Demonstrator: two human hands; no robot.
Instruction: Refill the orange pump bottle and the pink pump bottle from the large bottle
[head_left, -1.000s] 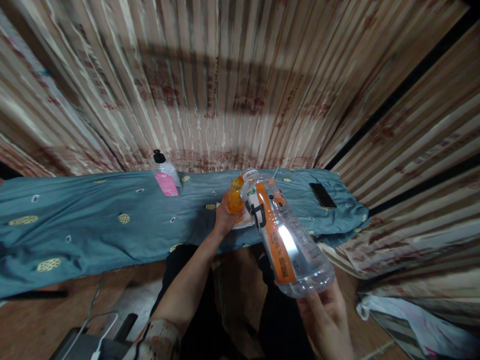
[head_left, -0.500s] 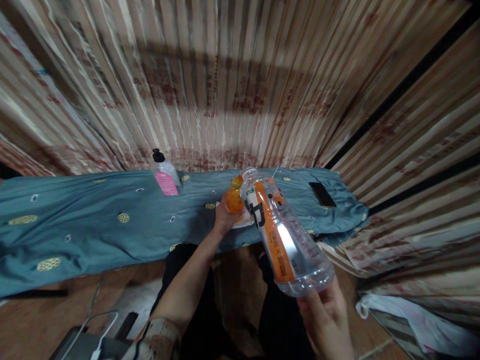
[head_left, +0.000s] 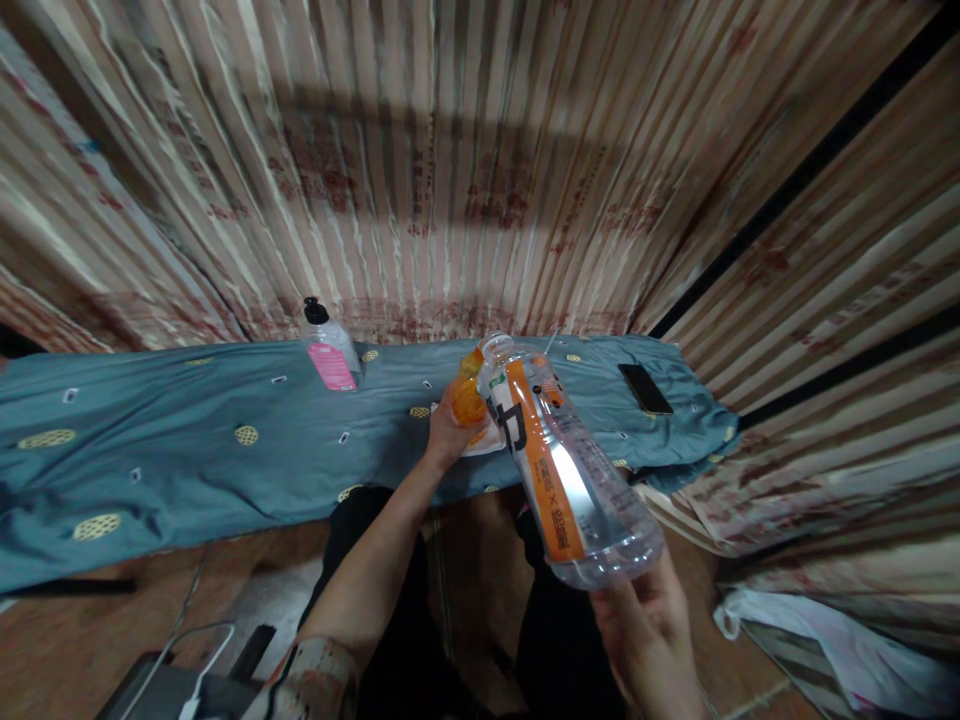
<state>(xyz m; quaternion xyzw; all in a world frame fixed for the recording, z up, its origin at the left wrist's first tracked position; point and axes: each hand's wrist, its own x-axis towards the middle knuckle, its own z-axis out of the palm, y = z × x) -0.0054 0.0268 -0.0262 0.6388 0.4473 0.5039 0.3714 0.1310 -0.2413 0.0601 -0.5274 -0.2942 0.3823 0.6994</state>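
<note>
My right hand is closed on the base of a large clear plastic bottle with an orange and silver label. The bottle is tilted, its uncapped-looking neck pointing away and to the left. My left hand wraps round an orange, see-through container, whose exact kind I cannot make out. The bottle's neck overlaps the container's right side in view; whether they touch is unclear. Beneath my left hand, partly hidden, lies a white and orange packet or sheet on the cloth.
A teal cloth with yellow patterns covers the long narrow surface. A pump bottle with pink label stands left; a black phone lies right. Striped curtains hang behind. A white cable trails at lower left.
The bottle and my right hand have shifted very slightly left. Both hands keep their hold, and the other things stay where they were.
</note>
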